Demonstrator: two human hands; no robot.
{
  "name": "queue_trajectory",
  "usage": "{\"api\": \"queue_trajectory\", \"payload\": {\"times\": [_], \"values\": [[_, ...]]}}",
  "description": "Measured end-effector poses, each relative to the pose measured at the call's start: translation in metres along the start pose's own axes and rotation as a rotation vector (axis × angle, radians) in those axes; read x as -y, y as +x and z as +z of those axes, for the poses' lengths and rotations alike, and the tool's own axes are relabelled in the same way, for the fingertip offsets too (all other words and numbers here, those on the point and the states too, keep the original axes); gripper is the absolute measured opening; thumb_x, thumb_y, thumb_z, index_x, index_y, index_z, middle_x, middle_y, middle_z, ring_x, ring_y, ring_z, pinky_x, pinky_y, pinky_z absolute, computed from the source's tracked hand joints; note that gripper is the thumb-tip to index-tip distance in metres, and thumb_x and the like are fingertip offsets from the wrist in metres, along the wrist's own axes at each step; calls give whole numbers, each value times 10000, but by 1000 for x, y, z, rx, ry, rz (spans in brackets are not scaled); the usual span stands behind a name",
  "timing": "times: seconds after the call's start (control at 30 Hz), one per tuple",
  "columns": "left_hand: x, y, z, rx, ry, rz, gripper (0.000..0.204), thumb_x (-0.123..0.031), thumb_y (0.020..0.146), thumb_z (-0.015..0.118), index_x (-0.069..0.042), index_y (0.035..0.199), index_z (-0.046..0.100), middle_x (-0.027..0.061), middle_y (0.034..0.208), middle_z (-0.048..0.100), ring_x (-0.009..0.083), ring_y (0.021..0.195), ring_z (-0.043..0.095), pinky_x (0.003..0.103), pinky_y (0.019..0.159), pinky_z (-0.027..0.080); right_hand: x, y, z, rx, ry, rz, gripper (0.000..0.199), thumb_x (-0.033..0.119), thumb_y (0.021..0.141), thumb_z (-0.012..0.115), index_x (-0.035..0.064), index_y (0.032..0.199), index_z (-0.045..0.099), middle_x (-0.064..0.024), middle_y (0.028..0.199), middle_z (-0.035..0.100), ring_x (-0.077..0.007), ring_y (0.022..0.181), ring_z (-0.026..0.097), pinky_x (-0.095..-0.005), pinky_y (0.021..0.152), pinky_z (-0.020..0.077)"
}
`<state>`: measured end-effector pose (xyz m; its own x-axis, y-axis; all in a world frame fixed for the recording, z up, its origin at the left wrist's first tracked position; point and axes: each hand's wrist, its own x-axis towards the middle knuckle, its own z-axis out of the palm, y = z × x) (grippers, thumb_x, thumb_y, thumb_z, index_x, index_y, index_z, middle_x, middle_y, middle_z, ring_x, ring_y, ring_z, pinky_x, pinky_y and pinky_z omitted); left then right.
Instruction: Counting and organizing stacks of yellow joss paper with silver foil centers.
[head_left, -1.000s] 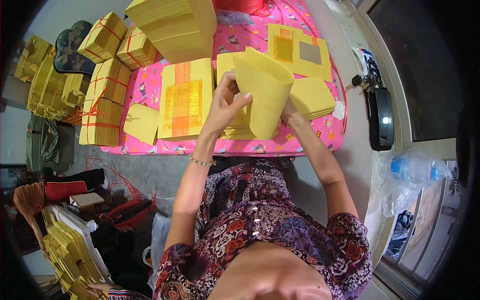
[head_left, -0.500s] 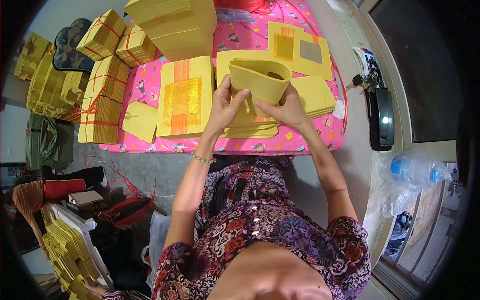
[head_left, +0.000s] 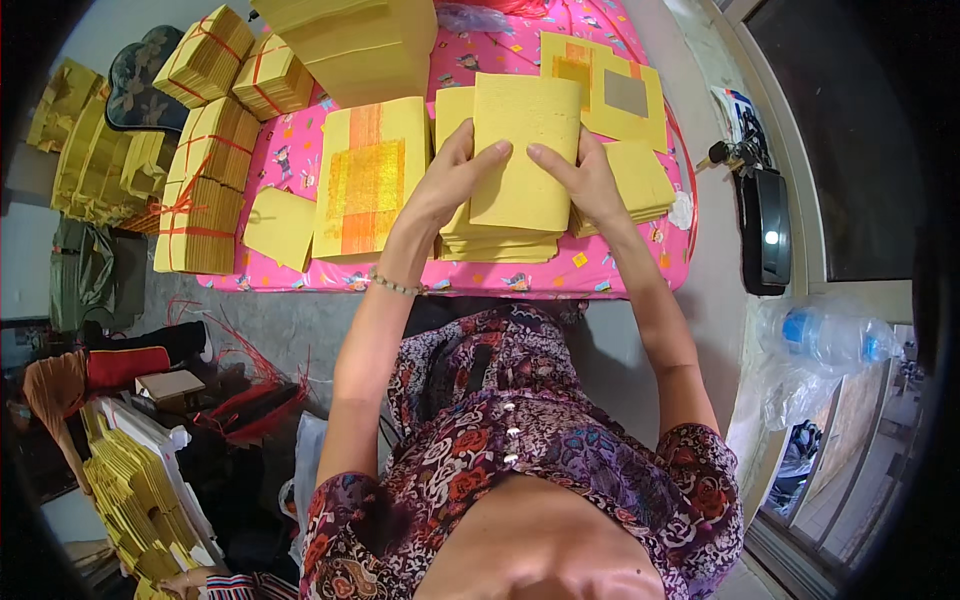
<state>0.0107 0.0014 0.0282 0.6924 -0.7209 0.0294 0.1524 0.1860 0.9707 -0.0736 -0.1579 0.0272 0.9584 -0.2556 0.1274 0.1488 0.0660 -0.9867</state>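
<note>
Two hands share one folded yellow paper in the upper centre of the frame: the left hand (head_left: 455, 175) and right hand (head_left: 590, 178) each pinch a side edge of the folded yellow paper (head_left: 525, 115), thumbs on the near face, the grip's other fingers mostly hidden behind. It partly covers a low paper stack (head_left: 500, 248) on the pink-covered bench (head_left: 295, 140). The top edge cuts off a tall paper stack (head_left: 360, 60); lower left, a striped sleeve (head_left: 235, 587) leaves the frame.
</note>
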Motion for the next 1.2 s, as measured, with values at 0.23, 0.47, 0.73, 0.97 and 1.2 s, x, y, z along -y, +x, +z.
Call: {"api": "queue_trajectory", "payload": {"times": [0.23, 0.47, 0.73, 0.97, 1.2], "values": [[0, 4, 5, -11, -71, -136, 402, -151, 915, 546, 29, 1250, 414, 100, 1142, 558, 145, 1008, 551, 281, 851, 459, -12, 1, -4, -38, 167, 136, 403, 154, 828, 675, -47, 1146, 531, -127, 1057, 628, -153, 918, 620, -281, 783, 511], [0, 3, 8, -20, -70, -169, 403, -117, 924, 520, 31, 1278, 397, 120, 1176, 545, 170, 1046, 535, 298, 880, 449, -12, 0, -6, -55, 210, 231, 395, 160, 826, 681, -47, 1136, 550, -131, 1044, 637, -169, 909, 634, -289, 774, 525], [4, 4, 7, -28, -48, -188, 403, -194, 919, 552, 12, 1244, 433, 76, 1092, 566, 128, 960, 562, 269, 809, 472, -12, 1, -7, -64, 202, 313, 408, 158, 835, 669, -48, 1160, 534, -140, 1077, 627, -179, 937, 629, -292, 790, 524], [-1, 3, 12, -52, -37, -197, 385, -139, 929, 519, 36, 1257, 422, 115, 1115, 577, 160, 977, 568, 288, 824, 472, -12, 0, -9, -35, 210, 319, 413, 168, 862, 638, -30, 1197, 497, -101, 1082, 612, -155, 954, 617, -277, 805, 519], [19, 2, 8, -65, 36, 33, 378, -96, 920, 512, 29, 1261, 404, 108, 1126, 574, 146, 1006, 557, 278, 848, 456, -8, -4, -3, -32, 113, 73, 444, 99, 828, 671, -15, 1212, 479, -101, 1102, 608, -148, 983, 593, -283, 836, 491]]}}
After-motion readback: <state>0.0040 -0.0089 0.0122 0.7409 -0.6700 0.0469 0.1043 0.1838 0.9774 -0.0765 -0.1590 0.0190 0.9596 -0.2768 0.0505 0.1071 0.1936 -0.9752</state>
